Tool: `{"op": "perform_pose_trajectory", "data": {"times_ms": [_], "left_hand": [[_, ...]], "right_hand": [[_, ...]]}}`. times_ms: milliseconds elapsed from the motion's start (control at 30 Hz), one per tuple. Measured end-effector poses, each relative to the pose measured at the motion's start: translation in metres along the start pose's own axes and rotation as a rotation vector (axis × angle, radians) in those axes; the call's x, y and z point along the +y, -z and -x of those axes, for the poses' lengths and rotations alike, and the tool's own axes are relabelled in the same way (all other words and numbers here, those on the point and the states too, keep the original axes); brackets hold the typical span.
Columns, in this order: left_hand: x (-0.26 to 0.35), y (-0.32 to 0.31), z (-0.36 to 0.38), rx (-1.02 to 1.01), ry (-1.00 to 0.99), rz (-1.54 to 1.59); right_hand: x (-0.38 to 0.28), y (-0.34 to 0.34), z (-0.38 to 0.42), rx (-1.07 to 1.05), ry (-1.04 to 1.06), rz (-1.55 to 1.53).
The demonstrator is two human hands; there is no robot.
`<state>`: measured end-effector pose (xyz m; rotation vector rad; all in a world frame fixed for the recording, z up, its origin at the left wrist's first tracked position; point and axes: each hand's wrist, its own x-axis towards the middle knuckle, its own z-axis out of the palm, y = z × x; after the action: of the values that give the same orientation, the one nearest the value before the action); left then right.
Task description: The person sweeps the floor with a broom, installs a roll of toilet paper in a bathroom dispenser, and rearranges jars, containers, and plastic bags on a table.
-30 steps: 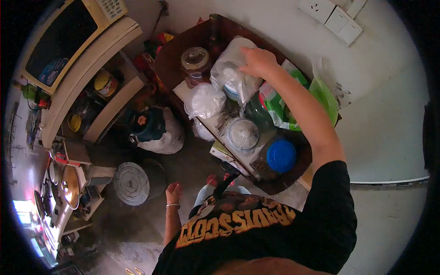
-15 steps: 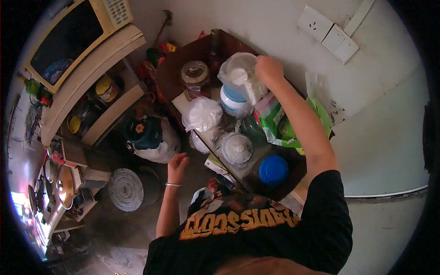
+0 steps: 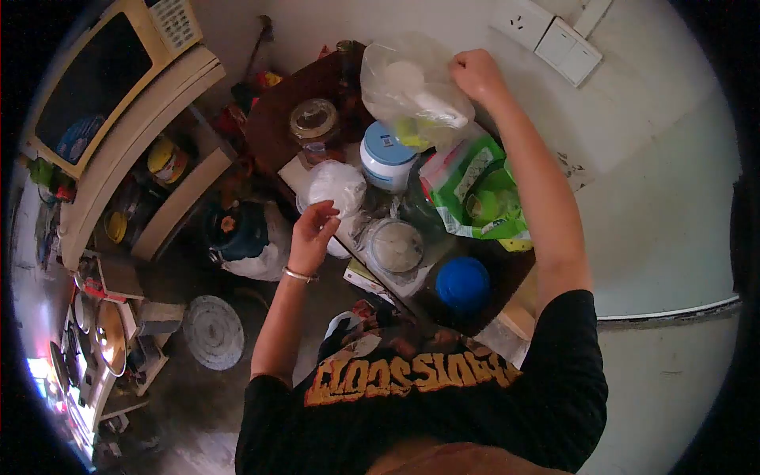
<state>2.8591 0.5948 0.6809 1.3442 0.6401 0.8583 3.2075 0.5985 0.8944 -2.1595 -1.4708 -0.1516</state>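
Observation:
My right hand (image 3: 476,73) grips a clear plastic bag (image 3: 408,91) by its top and holds it up above the dark wooden table (image 3: 277,111). The bag holds white lumps and something yellow-green. Below it stands a white tub with a blue lid (image 3: 385,154). My left hand (image 3: 314,232), with a bracelet at the wrist, is raised with fingers loosely apart and sits just beside a knotted white bag (image 3: 336,186) at the table's near left edge; it holds nothing.
On the table are a glass jar with a clear lid (image 3: 314,127), a round glass-lidded container (image 3: 396,245), a blue-lidded jar (image 3: 462,283) and a green packet (image 3: 475,190). A blue gas cylinder (image 3: 237,233) and a grey round lid (image 3: 212,331) sit on the floor. A microwave (image 3: 103,71) stands at left.
My right hand has lifted the clear bag up off the blue-lidded tub. My left hand rose from near the floor to the white bag at the table's edge.

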Motion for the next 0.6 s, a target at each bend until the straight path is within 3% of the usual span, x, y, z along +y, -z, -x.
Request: {"op": "perform_pose_trajectory", "data": {"times_ms": [200, 300, 400, 600], "left_hand": [[0.013, -0.031, -0.049, -0.064, -0.077, -0.016], [0.019, -0.055, -0.074, 0.090, -0.300, -0.113], [0.017, -0.065, -0.102, 0.046, -0.590, -0.591], [-0.024, -0.075, -0.131, -0.001, -0.402, -0.650]], "right_hand": [[-0.025, -0.039, 0.003, 0.066, -0.022, 0.153], [-0.049, -0.061, 0.009, 0.020, 0.062, 0.292], [-0.061, -0.085, 0.010, 0.044, 0.150, 0.338], [-0.054, -0.096, 0.020, -0.090, 0.160, 0.289]]}}
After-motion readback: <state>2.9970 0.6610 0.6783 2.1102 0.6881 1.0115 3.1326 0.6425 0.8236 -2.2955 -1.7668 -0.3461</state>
